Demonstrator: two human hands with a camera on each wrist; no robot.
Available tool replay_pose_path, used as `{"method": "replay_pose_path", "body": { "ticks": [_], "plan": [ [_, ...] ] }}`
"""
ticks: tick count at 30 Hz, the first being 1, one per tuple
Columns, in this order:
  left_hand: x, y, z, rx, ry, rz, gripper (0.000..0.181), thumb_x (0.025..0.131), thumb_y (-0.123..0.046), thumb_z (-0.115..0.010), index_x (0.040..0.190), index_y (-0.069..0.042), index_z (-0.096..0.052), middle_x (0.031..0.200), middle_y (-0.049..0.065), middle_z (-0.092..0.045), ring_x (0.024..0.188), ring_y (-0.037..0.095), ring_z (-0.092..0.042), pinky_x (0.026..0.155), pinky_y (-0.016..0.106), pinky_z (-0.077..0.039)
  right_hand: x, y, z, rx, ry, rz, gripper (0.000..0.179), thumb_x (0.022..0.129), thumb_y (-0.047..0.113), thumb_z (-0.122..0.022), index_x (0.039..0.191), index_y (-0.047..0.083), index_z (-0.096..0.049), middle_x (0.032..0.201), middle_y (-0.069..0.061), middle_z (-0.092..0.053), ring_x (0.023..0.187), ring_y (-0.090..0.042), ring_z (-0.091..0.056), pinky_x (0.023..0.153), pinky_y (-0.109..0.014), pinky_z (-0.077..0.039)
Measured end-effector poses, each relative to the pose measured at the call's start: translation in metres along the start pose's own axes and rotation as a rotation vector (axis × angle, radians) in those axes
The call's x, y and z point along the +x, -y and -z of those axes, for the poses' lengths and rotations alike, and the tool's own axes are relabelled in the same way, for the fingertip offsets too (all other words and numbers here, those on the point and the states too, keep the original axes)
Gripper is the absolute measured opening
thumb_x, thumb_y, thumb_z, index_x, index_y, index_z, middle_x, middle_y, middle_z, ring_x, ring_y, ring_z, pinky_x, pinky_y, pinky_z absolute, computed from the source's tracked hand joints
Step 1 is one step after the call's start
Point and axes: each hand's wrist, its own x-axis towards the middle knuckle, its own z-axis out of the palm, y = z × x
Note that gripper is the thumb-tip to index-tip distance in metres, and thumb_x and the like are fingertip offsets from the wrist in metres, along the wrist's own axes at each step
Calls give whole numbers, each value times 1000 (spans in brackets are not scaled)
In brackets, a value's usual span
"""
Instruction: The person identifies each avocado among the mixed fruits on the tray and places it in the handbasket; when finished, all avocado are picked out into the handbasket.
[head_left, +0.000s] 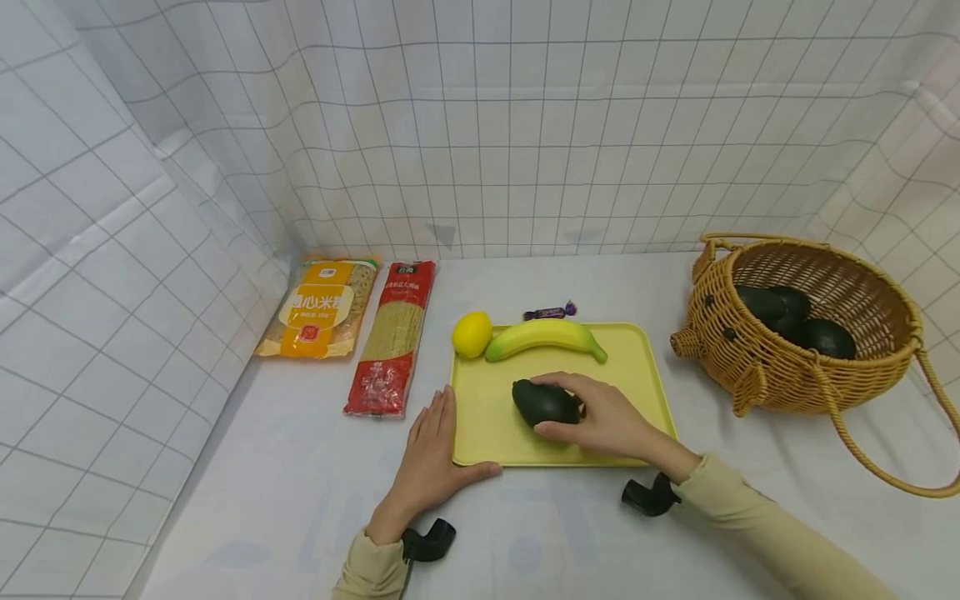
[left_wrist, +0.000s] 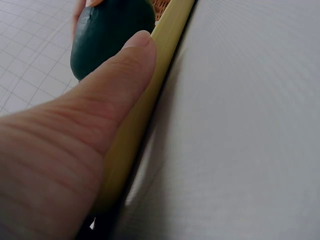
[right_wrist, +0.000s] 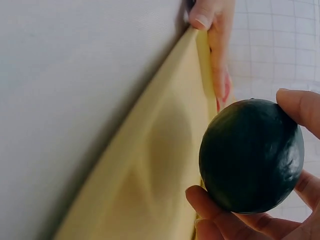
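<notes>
My right hand grips a dark green avocado between thumb and fingers, over the middle of the yellow tray. The right wrist view shows the glossy, rounded avocado with fingers on both sides of it. My left hand rests at the tray's near left corner, fingers straight along its left side and thumb along the front rim. In the left wrist view that thumb lies against the rim. A green-yellow banana lies along the tray's back edge, beside a yellow lemon at the back left corner.
A pig-shaped wicker basket holding dark green avocados stands at the right, its handle looping forward. A purple-wrapped candy lies behind the tray. Left of it are a red noodle packet and an orange rice-noodle bag.
</notes>
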Motion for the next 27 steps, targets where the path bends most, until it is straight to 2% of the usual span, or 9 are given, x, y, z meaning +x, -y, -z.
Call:
{"method": "replay_pose_path", "body": {
  "ticks": [11,19,27],
  "plan": [
    [1,-1,0,-13,26,20,125,70,-69,-67,150,2,-3,156,18,-9,142,29,-7,113,46,-5,1,7,36,-6,-100,60,58,81,50,-71,132,29,-53,124,11,-55,90,-10,-52,68,-35,-49],
    [0,-2,1,-9,19,24,125,70,-69,-68,150,2,-4,156,19,-10,142,30,-8,113,46,-6,-1,15,60,-40,-182,86,59,80,41,-75,133,25,-54,127,5,-56,91,-12,-53,69,-39,-50],
    [-1,-2,1,-11,15,21,125,70,-67,-70,150,3,-4,155,19,-10,142,29,-8,113,46,-5,-5,22,84,-98,-250,108,58,81,36,-76,134,27,-53,127,5,-56,90,-11,-55,68,-36,-49]
  ]
}}
